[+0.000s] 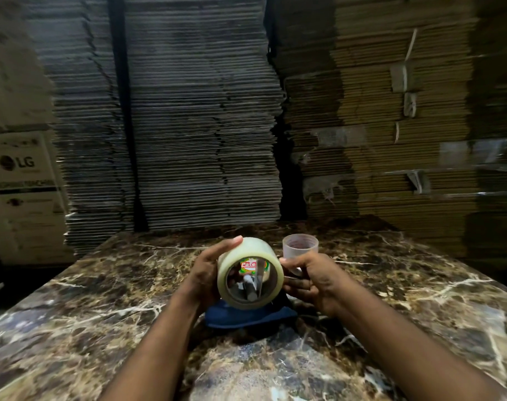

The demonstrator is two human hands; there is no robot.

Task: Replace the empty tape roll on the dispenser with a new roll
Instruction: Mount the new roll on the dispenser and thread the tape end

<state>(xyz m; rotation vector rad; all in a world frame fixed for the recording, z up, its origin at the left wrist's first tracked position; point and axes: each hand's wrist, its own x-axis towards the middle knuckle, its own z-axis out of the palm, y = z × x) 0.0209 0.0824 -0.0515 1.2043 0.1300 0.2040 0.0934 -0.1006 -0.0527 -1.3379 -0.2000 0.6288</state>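
dispenser (pixel 251 316): mostly behind new roll (pixel 248 250) | stacked cardboard (pixel 203 125): blurred

- We look from head height, forward and down, close over our marble table (pixel 102 299).
- We face stacked cardboard (pixel 203 125) beyond its far edge.

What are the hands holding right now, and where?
The left hand grips the tape roll by its outer side. The right hand curls beside it; what it grips cannot be told.

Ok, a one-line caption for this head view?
Left hand holds a new tape roll over the blue dispenser while the right hand steadies it; empty core stands behind.
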